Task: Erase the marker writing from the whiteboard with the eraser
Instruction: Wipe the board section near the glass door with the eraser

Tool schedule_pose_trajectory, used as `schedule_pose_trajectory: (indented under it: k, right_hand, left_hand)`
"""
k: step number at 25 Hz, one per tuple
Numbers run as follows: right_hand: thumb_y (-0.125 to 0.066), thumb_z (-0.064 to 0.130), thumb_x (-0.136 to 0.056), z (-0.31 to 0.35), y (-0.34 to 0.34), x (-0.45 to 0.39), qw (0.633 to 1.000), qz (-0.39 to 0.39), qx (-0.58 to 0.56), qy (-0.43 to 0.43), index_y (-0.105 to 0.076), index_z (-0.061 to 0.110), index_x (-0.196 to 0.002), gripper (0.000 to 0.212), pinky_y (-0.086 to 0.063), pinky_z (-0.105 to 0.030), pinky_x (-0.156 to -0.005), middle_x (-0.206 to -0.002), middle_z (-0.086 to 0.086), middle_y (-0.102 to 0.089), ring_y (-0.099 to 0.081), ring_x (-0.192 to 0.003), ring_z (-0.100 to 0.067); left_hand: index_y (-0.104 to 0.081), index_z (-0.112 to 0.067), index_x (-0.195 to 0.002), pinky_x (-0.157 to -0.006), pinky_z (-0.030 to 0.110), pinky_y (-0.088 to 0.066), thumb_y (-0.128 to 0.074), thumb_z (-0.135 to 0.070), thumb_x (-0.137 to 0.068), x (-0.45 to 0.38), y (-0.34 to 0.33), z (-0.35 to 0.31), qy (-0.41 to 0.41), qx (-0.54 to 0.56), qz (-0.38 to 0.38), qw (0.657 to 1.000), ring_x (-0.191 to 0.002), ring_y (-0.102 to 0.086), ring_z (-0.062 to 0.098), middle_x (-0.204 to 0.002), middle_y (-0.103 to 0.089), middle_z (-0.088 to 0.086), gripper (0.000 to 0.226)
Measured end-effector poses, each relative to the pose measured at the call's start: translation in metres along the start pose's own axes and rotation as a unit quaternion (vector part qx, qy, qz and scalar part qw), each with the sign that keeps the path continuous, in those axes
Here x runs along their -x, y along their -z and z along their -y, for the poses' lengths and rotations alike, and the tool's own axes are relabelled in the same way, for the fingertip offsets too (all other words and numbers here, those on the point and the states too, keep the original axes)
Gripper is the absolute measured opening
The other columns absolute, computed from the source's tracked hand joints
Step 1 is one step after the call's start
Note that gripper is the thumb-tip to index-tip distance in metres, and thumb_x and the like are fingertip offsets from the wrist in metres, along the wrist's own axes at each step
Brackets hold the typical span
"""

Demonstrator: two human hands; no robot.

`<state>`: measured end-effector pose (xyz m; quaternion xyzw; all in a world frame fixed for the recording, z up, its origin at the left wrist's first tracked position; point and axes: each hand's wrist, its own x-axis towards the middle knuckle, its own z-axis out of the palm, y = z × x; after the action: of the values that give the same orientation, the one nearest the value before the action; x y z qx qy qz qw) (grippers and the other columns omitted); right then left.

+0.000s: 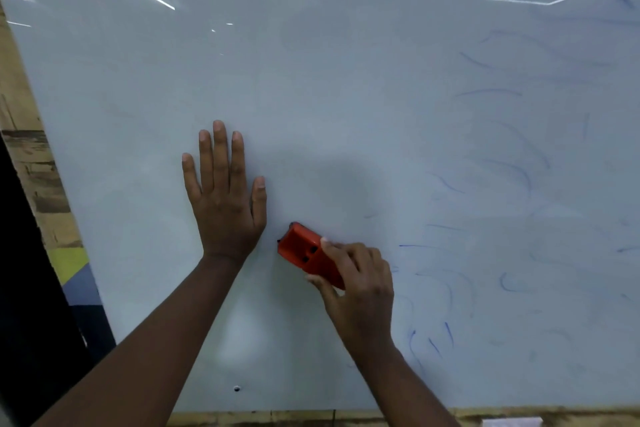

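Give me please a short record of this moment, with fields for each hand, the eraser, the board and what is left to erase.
left hand: flat on the whiteboard, fingers straight
right hand: grips the eraser
eraser: orange-red, against the board, just right of the left hand
whiteboard: glossy, ceiling lights reflected; left and middle look wiped
marker writing: faint blue strokes and smears remain on the right side
task state: not finished

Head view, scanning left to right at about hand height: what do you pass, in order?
Wooden surface beside the board → clean part of the whiteboard → left hand flat on the board → red eraser → right hand gripping the eraser → smeared blue marker streaks.
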<state>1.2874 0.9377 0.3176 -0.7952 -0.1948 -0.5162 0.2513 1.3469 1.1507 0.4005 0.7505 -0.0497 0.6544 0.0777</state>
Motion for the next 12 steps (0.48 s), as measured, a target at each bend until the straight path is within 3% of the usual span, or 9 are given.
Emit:
schedule_pose_trajectory:
  k: [3,7,9,12]
  right_hand:
    - [-0.092,0.041,-0.072,-0.022,0.028,-0.023,0.983,-0.099,-0.068,-0.142,-0.069,0.021,-0.117,0.054,-0.053,-0.043,-0.076,-0.103,0.004,-0.064,-0.061,-0.091,-0.025]
    - [-0.09,0.04,-0.075,-0.039,0.054,-0.012,0.915,-0.165,-0.187,-0.317,-0.067,0.027,-0.116,0.05,-0.061,-0.042,-0.076,-0.109,0.009,-0.068,-0.067,-0.095,-0.01]
    - [-0.09,0.037,-0.074,-0.031,0.05,0.003,0.895,-0.166,-0.199,-0.362,-0.067,0.024,-0.115,0.048,-0.061,-0.041,-0.08,-0.106,0.009,-0.07,-0.066,-0.097,-0.005]
    - [-0.09,0.036,-0.075,-0.017,0.039,-0.006,0.886,-0.189,-0.222,-0.361,-0.066,0.022,-0.112,0.046,-0.06,-0.028,-0.076,-0.106,0.008,-0.071,-0.066,-0.098,-0.005]
  left_hand:
    - [-0.025,-0.001,-0.166,-0.13,0.062,-0.013,-0.04,-0.03,-0.112,0.001,0.0,0.002,-0.012,-0.001,-0.003,1.0,-0.162,-0.018,0.04,-0.172,-0.021,0.024,0.063]
    - [-0.026,-0.001,-0.165,-0.13,0.062,-0.014,-0.041,-0.029,-0.112,0.003,-0.001,0.0,-0.004,0.005,-0.012,1.0,-0.161,-0.02,0.041,-0.171,-0.023,0.025,0.062]
    - [-0.027,-0.002,-0.165,-0.13,0.062,-0.015,-0.042,-0.029,-0.112,0.005,-0.001,0.0,-0.001,0.007,-0.011,1.0,-0.161,-0.02,0.04,-0.171,-0.024,0.024,0.061]
    - [-0.028,-0.001,-0.164,-0.13,0.062,-0.015,-0.041,-0.029,-0.112,0.006,-0.002,0.001,-0.001,0.005,-0.014,1.0,-0.16,-0.022,0.042,-0.17,-0.027,0.026,0.061]
